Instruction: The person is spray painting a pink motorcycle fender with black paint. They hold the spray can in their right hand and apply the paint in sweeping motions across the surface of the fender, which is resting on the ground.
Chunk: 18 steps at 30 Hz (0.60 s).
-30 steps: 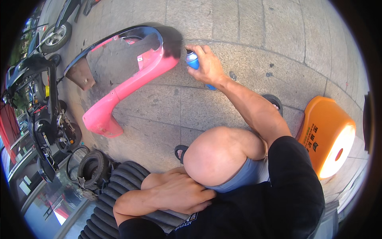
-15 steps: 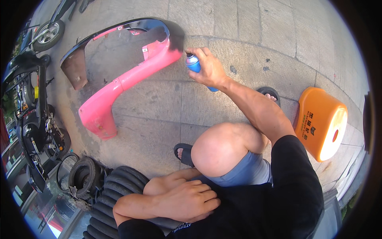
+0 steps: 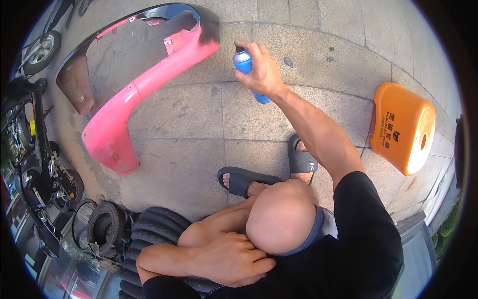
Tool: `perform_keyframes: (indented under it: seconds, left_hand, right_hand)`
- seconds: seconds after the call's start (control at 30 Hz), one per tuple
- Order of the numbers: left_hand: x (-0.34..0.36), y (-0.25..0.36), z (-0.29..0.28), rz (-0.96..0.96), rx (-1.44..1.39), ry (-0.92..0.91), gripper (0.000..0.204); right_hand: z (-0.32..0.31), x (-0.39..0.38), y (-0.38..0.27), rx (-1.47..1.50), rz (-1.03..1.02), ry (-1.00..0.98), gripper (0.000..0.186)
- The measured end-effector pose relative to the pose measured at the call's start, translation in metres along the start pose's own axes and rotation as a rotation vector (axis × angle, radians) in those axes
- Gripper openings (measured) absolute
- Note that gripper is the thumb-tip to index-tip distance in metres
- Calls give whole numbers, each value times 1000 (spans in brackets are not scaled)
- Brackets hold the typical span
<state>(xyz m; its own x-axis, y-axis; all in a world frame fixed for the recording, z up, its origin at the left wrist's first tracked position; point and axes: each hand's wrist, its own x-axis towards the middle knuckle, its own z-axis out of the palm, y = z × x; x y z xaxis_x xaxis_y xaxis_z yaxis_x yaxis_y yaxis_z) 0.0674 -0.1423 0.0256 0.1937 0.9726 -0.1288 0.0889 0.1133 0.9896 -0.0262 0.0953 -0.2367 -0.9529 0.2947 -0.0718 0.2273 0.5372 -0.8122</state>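
My right hand [image 3: 264, 72] is closed round a blue spray can [image 3: 242, 62] with a dark nozzle, its index finger up at the top. The can leans and stands off to the right of a curved pink plastic body panel [image 3: 164, 69] lying on the paving. Black coats that panel's far rim and right corner, with a blotchy edge where it meets the pink. My left hand [image 3: 231, 259] lies across my lap beside my bent knee, fingers loosely laid out, with nothing visible in it.
An orange plastic stool [image 3: 398, 129] stands on the right. Stacked black tyres [image 3: 154, 234] sit at the lower left, with a loose tyre [image 3: 106, 229] beside them. Motor scooters [image 3: 42, 154] line the left edge. My sandalled feet [image 3: 249, 182] are on the stone paving.
The can in my right hand has moved away from the panel's right corner. My right foot has come in beside the left one. The whole view has shifted slightly. My left hand stays on my lap.
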Motion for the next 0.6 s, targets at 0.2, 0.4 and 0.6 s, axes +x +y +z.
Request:
perform_keyframes:
  seconds: [0.2,0.4,0.6]
  left_hand:
    - [7,2,-2,-97,-19,4,19]
    - [29,10,-10,-143,-32,24,16]
    - [48,18,-5,-192,8,223,17]
  right_hand:
    - [12,-3,17,93,52,63,71]
    - [24,-7,14,177,99,-9,72]
    - [28,-2,14,236,108,-105,69]
